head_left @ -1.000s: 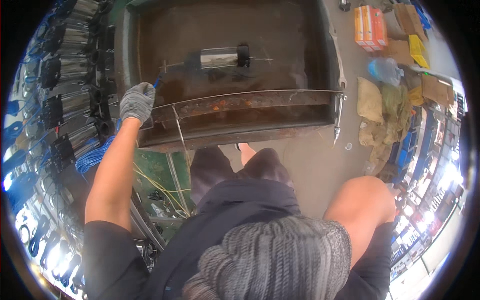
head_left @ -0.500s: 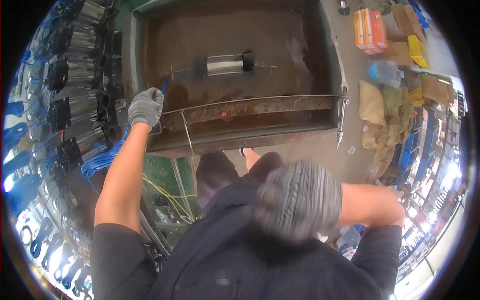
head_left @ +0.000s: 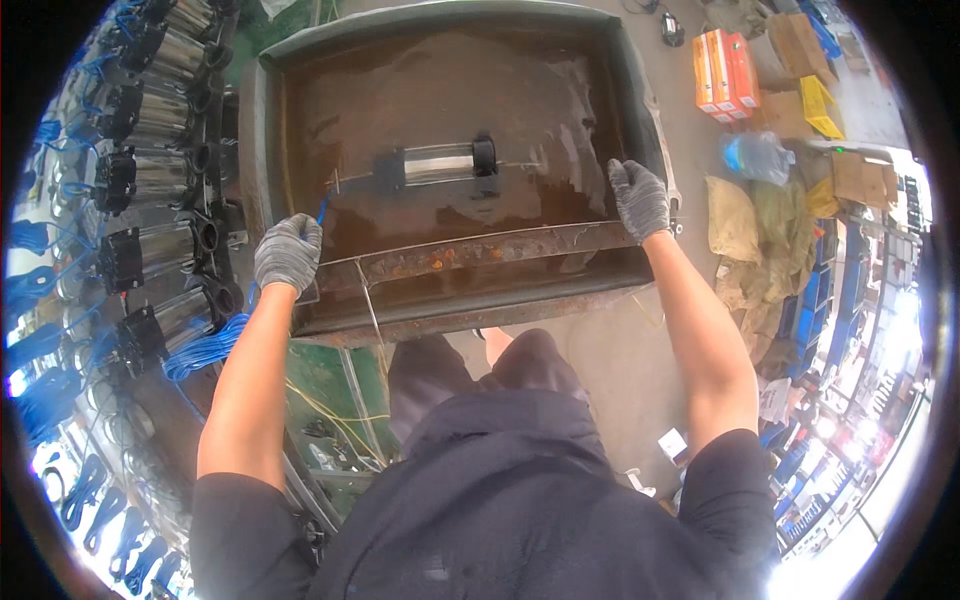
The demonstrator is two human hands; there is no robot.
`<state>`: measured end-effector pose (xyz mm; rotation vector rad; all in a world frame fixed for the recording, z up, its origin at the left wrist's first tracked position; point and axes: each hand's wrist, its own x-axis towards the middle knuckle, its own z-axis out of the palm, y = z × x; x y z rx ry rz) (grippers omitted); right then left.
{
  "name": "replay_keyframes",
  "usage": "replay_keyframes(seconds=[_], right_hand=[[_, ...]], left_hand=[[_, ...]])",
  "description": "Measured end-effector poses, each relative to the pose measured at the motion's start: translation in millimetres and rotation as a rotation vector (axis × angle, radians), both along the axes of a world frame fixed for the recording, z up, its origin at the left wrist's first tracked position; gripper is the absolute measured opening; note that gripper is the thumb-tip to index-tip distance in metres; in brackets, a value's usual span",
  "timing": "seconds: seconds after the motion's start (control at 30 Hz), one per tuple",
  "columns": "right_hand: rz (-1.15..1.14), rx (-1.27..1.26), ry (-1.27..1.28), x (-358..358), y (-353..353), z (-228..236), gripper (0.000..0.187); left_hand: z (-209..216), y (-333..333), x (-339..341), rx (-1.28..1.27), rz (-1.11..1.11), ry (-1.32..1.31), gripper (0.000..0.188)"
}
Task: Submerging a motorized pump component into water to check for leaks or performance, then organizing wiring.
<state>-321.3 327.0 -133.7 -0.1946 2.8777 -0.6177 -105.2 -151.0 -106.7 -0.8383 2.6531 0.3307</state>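
Note:
A grey-gloved left hand [head_left: 288,252] is closed around a blue cable [head_left: 323,208] at the left edge of a water-filled metal tank [head_left: 440,312]. The cable runs into the water toward a silver cylinder with black ends [head_left: 438,163], which looks like a submersible pump and lies sideways in the tank. Over the tank's right side is my gloved right hand [head_left: 640,200], its fingers slightly apart and nothing visible in them. It is close to the right end of the rusty crossbar [head_left: 480,250]; whether it touches the bar is unclear.
Similar metal cylinders with black ends [head_left: 165,175] line the left side, beside coiled blue cable [head_left: 205,347]. A wrench [head_left: 673,185] lies along the tank's right rim. Orange boxes [head_left: 727,75], a clear bottle [head_left: 760,157] and sacks [head_left: 735,215] stand farther right.
My right hand has swung from in front of my chest out to the tank's right side. The left hand keeps its hold on the cable. The view has shifted slightly.

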Motion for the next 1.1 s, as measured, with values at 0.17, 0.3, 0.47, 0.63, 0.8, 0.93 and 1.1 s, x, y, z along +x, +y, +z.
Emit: replay_keyframes(seconds=[0.17, 0.3, 0.47, 0.63, 0.8, 0.93, 1.1], right_hand=[[-0.047, 0.134, -0.105, -2.4, -16.8, 7.1, 0.055], [-0.053, 0.242, -0.19, -2.7, -26.5, 17.3, 0.054], [-0.049, 0.265, -0.2, -4.0, -26.8, 15.5, 0.054], [-0.044, 0.27, -0.243, -3.9, -29.2, 20.6, 0.054], [-0.048, 0.308, -0.259, -4.3, -31.7, 23.0, 0.052], [-0.028, 0.315, -0.272, -4.8, -33.2, 22.6, 0.05], [-0.035, 0.322, -0.291, -5.7, -33.0, 24.5, 0.049]], left_hand=[[4.7, 0.3, 0.5, -0.024, -0.003, -0.023, 0.037], [0.4, -2.4, 4.5, -0.018, -0.021, 0.06, 0.036], [0.3, -3.9, 2.3, -0.019, -0.021, 0.022, 0.036], [-2.6, -3.9, 5.3, -0.032, -0.024, 0.061, 0.033], [-0.8, -3.7, 2.2, -0.014, -0.013, 0.025, 0.034], [0.1, -4.6, 4.2, -0.011, -0.01, 0.041, 0.034], [1.9, -1.9, 1.8, -0.001, 0.006, 0.033, 0.034]])
